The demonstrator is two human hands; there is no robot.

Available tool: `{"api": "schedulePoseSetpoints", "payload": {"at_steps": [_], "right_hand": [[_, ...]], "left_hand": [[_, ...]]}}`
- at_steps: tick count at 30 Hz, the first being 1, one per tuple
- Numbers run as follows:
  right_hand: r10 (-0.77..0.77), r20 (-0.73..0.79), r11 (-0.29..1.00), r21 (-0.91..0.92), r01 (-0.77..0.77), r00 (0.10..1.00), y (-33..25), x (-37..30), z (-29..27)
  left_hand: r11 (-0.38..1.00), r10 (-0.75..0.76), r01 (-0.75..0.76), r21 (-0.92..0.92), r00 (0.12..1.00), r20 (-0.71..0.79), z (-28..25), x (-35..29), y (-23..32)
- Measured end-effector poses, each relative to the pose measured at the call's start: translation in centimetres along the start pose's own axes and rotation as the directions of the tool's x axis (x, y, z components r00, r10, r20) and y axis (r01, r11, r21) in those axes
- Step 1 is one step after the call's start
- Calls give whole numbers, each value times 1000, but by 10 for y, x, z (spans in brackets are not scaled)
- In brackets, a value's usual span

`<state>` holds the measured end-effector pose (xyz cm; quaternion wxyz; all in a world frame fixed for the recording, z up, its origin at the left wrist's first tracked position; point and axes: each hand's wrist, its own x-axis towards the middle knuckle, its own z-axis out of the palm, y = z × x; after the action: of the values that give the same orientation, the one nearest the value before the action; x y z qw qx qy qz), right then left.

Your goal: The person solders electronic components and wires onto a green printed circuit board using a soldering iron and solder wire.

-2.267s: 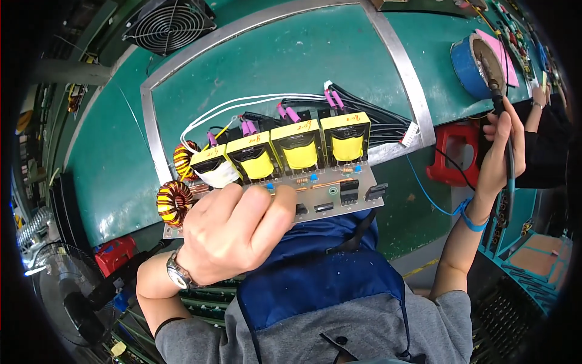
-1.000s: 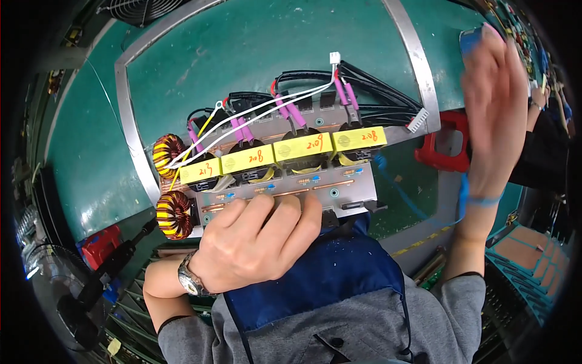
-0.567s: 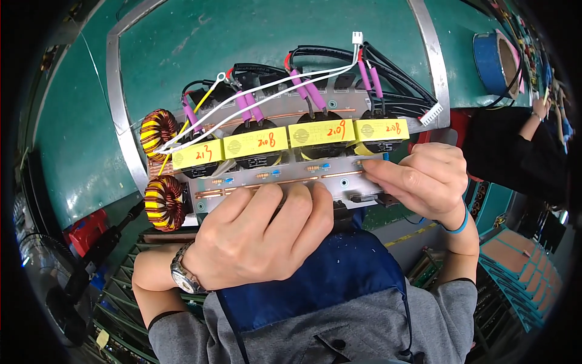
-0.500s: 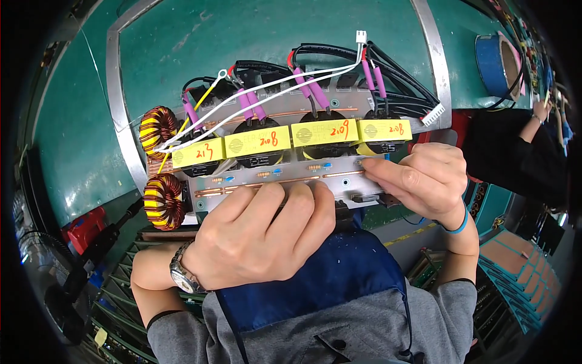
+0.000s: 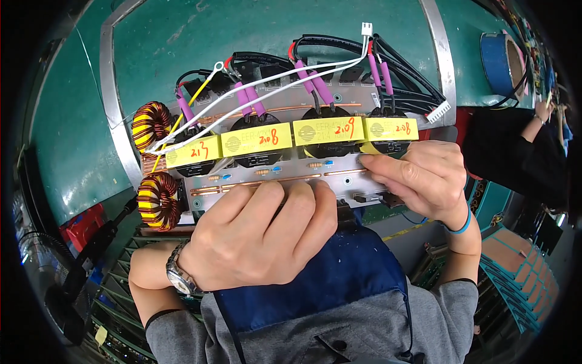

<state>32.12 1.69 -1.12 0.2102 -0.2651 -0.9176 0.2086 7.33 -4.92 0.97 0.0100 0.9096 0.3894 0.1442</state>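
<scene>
A grey circuit board (image 5: pixel 303 173) is held right at the near side of the green bench (image 5: pixel 279 27), just above the dark blue apron (image 5: pixel 327 279), and its near edge is gripped by the left hand (image 5: pixel 257 233), fingers curled over it side by side. Over at the right end, the board is being met by the right hand (image 5: pixel 427 176), its index finger and thumb brought together just below the end transformer; whether anything small is pinched between those tips cannot be told, as the spot is covered by the fingers themselves. Across the middle, four yellow-topped transformers (image 5: pixel 260 139) are lined up, each marked in red on top. In front of them, striped resistors (image 5: pixel 262 172) are seen paired with small blue components (image 5: pixel 277 169). The left end is taken up by two copper-wound yellow coils (image 5: pixel 159 203), one behind the other. Behind the row, purple sleeves (image 5: pixel 242 100) are fitted over leads, and black cables (image 5: pixel 412 73) are led off to a white multi-pin connector (image 5: pixel 439 111). Two white wires (image 5: pixel 254 82) are stretched over the top to a smaller white connector (image 5: pixel 367 30), and a yellow wire (image 5: pixel 200 91) is tipped with a ring terminal. Well apart, a blue ring-shaped roll (image 5: pixel 496 67) is placed at the right; beyond it, a co-worker's forearm (image 5: pixel 536 121) is glimpsed.
</scene>
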Motion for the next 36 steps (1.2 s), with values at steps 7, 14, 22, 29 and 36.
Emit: {"api": "schedulePoseSetpoints", "payload": {"at_steps": [7,14,22,29,36], "right_hand": [[12,37,984,177,-18,999,3,3,-6],[24,54,866,497,-48,998,16,-1,-12],[87,-49,954,293,-69,995,15,0,-10],[81,-126,938,344,-33,989,20,9,-7],[50,-192,929,369,25,980,22,7,-3]], "left_hand": [[999,-25,30,45,993,-113,-3,5,-1],[998,-60,59,17,993,104,-28,15,-1],[979,-153,161,-122,986,67,-45,34,-9],[957,-220,257,-133,946,240,-57,56,-10],[947,-171,241,-211,938,302,-43,67,-4]]}}
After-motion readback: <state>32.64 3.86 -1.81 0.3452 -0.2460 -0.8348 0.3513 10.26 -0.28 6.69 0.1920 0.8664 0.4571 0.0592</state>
